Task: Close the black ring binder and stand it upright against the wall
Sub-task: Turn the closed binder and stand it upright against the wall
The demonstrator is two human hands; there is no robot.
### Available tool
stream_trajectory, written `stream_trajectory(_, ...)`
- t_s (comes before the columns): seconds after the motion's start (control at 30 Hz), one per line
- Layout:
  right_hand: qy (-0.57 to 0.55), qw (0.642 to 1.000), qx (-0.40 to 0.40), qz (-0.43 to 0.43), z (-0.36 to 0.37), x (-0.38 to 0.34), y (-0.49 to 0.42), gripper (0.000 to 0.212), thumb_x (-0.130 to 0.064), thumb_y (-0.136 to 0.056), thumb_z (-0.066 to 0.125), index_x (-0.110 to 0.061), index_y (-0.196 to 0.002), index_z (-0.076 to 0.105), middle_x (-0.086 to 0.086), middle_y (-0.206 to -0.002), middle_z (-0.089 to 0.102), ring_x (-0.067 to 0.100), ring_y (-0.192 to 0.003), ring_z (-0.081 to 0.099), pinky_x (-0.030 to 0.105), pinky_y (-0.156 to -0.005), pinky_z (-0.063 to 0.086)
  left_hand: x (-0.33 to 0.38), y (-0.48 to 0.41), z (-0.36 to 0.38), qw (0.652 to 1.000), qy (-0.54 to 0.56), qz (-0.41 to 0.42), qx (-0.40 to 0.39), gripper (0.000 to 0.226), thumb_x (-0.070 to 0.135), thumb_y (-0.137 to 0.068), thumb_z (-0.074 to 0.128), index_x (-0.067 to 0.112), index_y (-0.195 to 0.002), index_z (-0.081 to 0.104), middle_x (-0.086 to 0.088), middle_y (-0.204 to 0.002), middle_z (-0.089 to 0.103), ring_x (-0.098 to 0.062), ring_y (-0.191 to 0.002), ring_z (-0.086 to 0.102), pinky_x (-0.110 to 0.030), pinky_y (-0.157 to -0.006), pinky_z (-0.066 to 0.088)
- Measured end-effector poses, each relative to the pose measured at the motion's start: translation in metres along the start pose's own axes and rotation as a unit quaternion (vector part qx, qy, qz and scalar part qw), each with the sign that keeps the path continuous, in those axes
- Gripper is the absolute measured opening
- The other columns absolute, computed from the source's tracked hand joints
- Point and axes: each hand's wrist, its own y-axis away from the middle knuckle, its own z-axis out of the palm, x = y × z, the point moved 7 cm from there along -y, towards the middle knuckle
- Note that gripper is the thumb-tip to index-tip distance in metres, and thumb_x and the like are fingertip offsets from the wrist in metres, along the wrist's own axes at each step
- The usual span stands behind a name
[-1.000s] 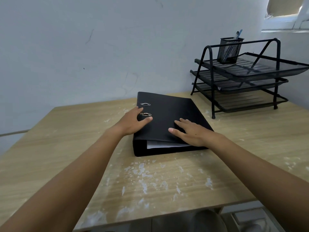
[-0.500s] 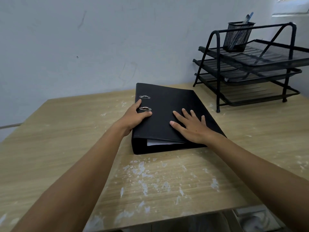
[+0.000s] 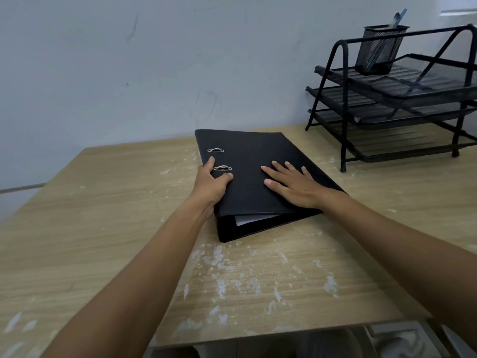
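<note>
The black ring binder [image 3: 253, 161] lies flat and closed on the wooden table [image 3: 103, 228], its far end near the pale wall [image 3: 154, 60]. White paper shows at its near open edge. My left hand [image 3: 210, 184] grips the binder's spine side, thumb on top of the cover beside two metal ring slots, fingers around the edge. My right hand [image 3: 294, 186] rests flat on the cover with fingers spread, holding nothing.
A black three-tier mesh letter tray [image 3: 402, 104] stands at the back right of the table, with a mesh pen cup [image 3: 379, 50] on its top tier. White scuffs mark the table's near side. The table's front edge is close below.
My left hand has wrapped further around the spine edge. My right hand has slid a little up the cover. The binder has turned slightly, and the view has shifted closer.
</note>
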Motion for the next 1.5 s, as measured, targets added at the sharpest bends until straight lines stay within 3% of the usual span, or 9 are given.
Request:
stream_trajectory(0.17, -0.005, 0.999, -0.012, -0.034, -0.002, 0.002, -0.023, 0.053, -0.055, -0.100, 0.017, -0.046, -0.152, 0.010, -0.014, -0.164, 0.001, 0.014, -0.151, -0.007, 0.048, -0.120, -0.010, -0.003, 0.009, 0.004, 0.997, -0.007, 0.011, 0.074, 0.070, 0.009, -0.088, 0.060, 0.014, -0.149, 0.026, -0.003, -0.149, 0.030, -0.020, -0.129, 0.044, -0.033, -0.105, 0.043)
stream_trajectory(0.4, -0.026, 0.998, -0.039, -0.040, -0.009, 0.000, -0.047, 0.051, -0.048, -0.103, 0.018, -0.041, -0.153, 0.014, -0.015, -0.164, 0.004, 0.012, -0.152, -0.004, 0.047, -0.120, -0.008, -0.007, 0.021, 0.018, 0.990, -0.022, 0.003, 0.137, 0.066, 0.013, -0.091, 0.051, 0.017, -0.150, 0.023, 0.000, -0.159, 0.004, -0.021, -0.145, 0.021, -0.040, -0.114, 0.032)
stream_trajectory(0.6, -0.020, 0.998, -0.056, -0.021, -0.014, -0.009, -0.046, 0.052, -0.046, -0.104, 0.020, -0.037, -0.155, 0.015, -0.010, -0.164, 0.006, 0.016, -0.152, 0.000, 0.048, -0.121, -0.001, -0.005, 0.026, 0.011, 0.995, -0.057, 0.011, 0.075, 0.060, 0.021, -0.093, 0.048, 0.020, -0.149, 0.026, 0.003, -0.159, 0.003, -0.020, -0.141, 0.028, -0.033, -0.109, 0.034)
stream_trajectory(0.73, 0.009, 0.999, -0.036, -0.005, -0.018, -0.024, -0.038, 0.060, -0.052, -0.101, 0.026, -0.025, -0.155, 0.023, 0.001, -0.164, 0.016, 0.021, -0.152, 0.010, 0.044, -0.122, 0.011, 0.005, 0.022, -0.013, 0.981, -0.157, 0.116, 0.010, 0.046, 0.026, -0.098, 0.039, 0.014, -0.142, 0.041, -0.007, -0.158, 0.014, -0.020, -0.146, 0.020, -0.033, -0.119, 0.019)
stream_trajectory(0.83, 0.032, 0.999, -0.019, -0.013, -0.022, -0.045, -0.022, 0.066, -0.060, -0.097, 0.026, -0.016, -0.144, 0.044, 0.008, -0.153, 0.040, 0.024, -0.146, 0.029, 0.043, -0.117, 0.025, 0.011, 0.014, -0.032, 0.952, -0.245, 0.181, -0.038, 0.045, 0.008, -0.097, 0.034, 0.009, -0.142, 0.041, -0.010, -0.160, 0.011, -0.018, -0.149, 0.006, -0.026, -0.118, 0.008)
stream_trajectory(0.9, 0.039, 0.999, -0.009, -0.005, -0.025, -0.060, -0.009, 0.063, -0.064, -0.094, 0.025, -0.016, -0.112, 0.061, 0.009, -0.123, 0.060, 0.029, -0.127, 0.050, 0.045, -0.104, 0.038, 0.013, 0.006, -0.039, 0.919, -0.317, 0.221, -0.086, 0.049, 0.003, -0.095, 0.039, 0.009, -0.144, 0.037, -0.008, -0.160, 0.012, -0.018, -0.149, 0.002, -0.030, -0.119, 0.008)
stream_trajectory(1.0, 0.039, 0.999, 0.006, 0.020, -0.028, -0.084, 0.009, 0.065, -0.078, -0.084, 0.021, -0.020, -0.081, 0.053, 0.001, -0.093, 0.058, 0.028, -0.102, 0.058, 0.043, -0.089, 0.046, 0.015, -0.010, -0.044, 0.862, -0.419, 0.242, -0.149, 0.068, 0.004, -0.086, 0.056, 0.012, -0.147, 0.028, -0.008, -0.160, 0.014, -0.021, -0.149, 0.002, -0.032, -0.120, 0.009)
stream_trajectory(1.2, 0.099, 0.989, -0.006, 0.106, -0.015, -0.120, 0.020, 0.095, -0.083, -0.077, 0.036, -0.011, -0.138, 0.045, 0.011, -0.140, 0.048, 0.033, -0.130, 0.045, 0.048, -0.101, 0.041, 0.022, -0.038, -0.043, 0.736, -0.589, 0.274, -0.190, 0.092, 0.020, -0.079, 0.071, 0.018, -0.151, 0.015, -0.006, -0.161, 0.012, -0.026, -0.149, 0.003, -0.039, -0.120, 0.005)
stream_trajectory(1.5, 0.159, 0.970, -0.006, 0.183, 0.008, -0.141, 0.010, 0.105, -0.055, -0.084, 0.063, -0.003, -0.154, 0.005, 0.022, -0.160, 0.012, 0.045, -0.146, 0.015, 0.070, -0.107, 0.021, 0.023, -0.068, -0.043, 0.686, -0.616, 0.325, -0.209, 0.106, 0.035, -0.073, 0.079, 0.026, -0.152, 0.008, -0.004, -0.160, 0.018, -0.026, -0.148, 0.012, -0.044, -0.121, 0.010)
